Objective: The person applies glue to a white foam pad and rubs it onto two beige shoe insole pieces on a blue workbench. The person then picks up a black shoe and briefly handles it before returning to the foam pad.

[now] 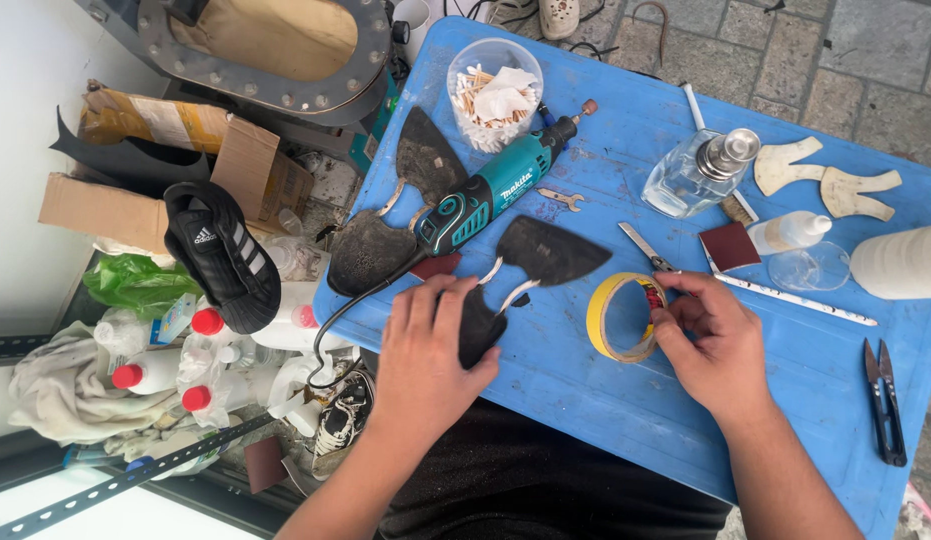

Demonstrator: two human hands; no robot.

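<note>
My left hand [425, 345] rests flat on the heel end of a black shoe sole [530, 262] lying on the blue table [575, 385]. My right hand [707, 340] grips a roll of yellow masking tape [617, 318] standing on edge, fingers at its rim beside the sole. A second black sole [397, 215] lies further left, with a teal rotary tool [495, 190] resting across it.
On the table: a clear tub of cotton swabs [493, 95], a glass bottle [697, 172], a small knife [642, 245], sandpaper [728, 246], a plastic squeeze bottle [788, 232], beige cut-out pieces [830, 180], black snips [885, 400]. Left of the table: a black sneaker [220, 255], red-capped bottles [175, 365], cardboard.
</note>
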